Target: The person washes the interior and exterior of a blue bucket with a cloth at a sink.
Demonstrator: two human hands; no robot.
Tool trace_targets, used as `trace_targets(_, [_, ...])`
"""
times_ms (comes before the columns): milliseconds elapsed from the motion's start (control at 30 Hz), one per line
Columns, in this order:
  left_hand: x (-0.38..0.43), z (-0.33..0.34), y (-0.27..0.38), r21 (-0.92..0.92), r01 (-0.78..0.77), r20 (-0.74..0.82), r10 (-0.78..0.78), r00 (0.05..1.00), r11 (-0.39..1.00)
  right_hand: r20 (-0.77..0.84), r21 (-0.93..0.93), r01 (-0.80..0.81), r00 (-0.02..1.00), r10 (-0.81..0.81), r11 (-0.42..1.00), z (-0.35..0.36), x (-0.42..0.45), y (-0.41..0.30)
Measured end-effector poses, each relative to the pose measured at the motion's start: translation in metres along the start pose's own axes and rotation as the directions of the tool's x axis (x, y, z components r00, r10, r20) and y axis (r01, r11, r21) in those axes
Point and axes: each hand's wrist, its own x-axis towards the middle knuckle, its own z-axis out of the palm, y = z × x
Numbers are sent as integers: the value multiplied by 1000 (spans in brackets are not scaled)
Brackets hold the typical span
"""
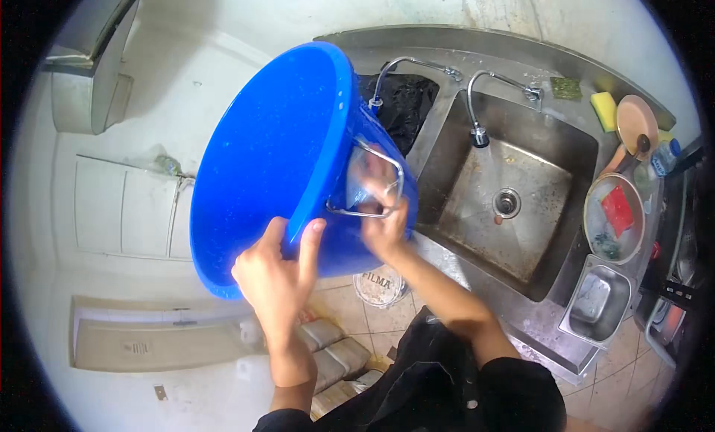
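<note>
A large blue plastic tub (pixel 268 147) is held tilted in the air, its wide mouth turned to the left. My left hand (pixel 276 270) grips its lower rim, the thumb on the outer side. On the tub's outer wall is a wire bail handle (pixel 399 178), and inside that loop shows a shiny, pale patch (pixel 360 178), perhaps a label or clear film. Blurred by motion, my right hand (pixel 385 225) is at the wall beside the handle and the patch. Whether its fingers pinch anything is unclear. The tub hides part of the counter behind it.
Right of the tub is a steel sink basin (pixel 514 247) under a gooseneck faucet (pixel 475 105). Black plastic (pixel 410 102) covers the left basin. A yellow sponge (pixel 603 111), a round basin (pixel 589 236) and a small steel pan (pixel 599 298) line the right side. A round lid (pixel 379 292) is below.
</note>
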Motion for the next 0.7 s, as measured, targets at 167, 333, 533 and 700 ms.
trace_targets(167, [-3,1,7,-38,-32,11,32,999,999,-110,14,168,980,-166,986,14,4,-13])
trace_targets(333, [-7,-3,4,-46,-24,22,25,999,999,-84,-92,274,956,-282,957,1,22,-2])
trace_targets(533, [-11,-10,-2,-56,-51,24,52,998,997,-122,-22,-79,990,76,997,-29,43,61])
trace_targets(700, [-13,-7,0,-51,-27,23,29,999,998,175,221,-131,980,93,966,-16,99,23])
